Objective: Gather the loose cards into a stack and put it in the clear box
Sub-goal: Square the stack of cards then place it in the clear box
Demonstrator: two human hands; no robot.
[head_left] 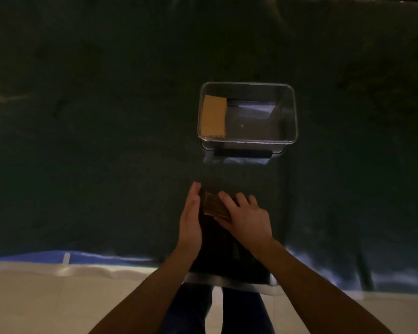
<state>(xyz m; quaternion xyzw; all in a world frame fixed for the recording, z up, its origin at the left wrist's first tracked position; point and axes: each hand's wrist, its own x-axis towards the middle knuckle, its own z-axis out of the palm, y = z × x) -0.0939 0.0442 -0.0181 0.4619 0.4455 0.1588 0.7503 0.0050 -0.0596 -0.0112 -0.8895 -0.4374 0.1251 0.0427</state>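
A brown stack of cards [212, 203] lies low on the dark cloth between my two hands. My left hand [191, 213] stands on edge with its palm pressed against the stack's left side. My right hand [244, 213] lies on top of the stack and covers its right part. Farther away stands the clear box [287, 112], open on top, with a tan stack of cards [214, 116] leaning at its left end.
A dark cloth [106, 141] covers the table; its near edge runs across the bottom, with pale floor [58, 304] below it. My legs [217, 309] show under the table's edge. The scene is dim.
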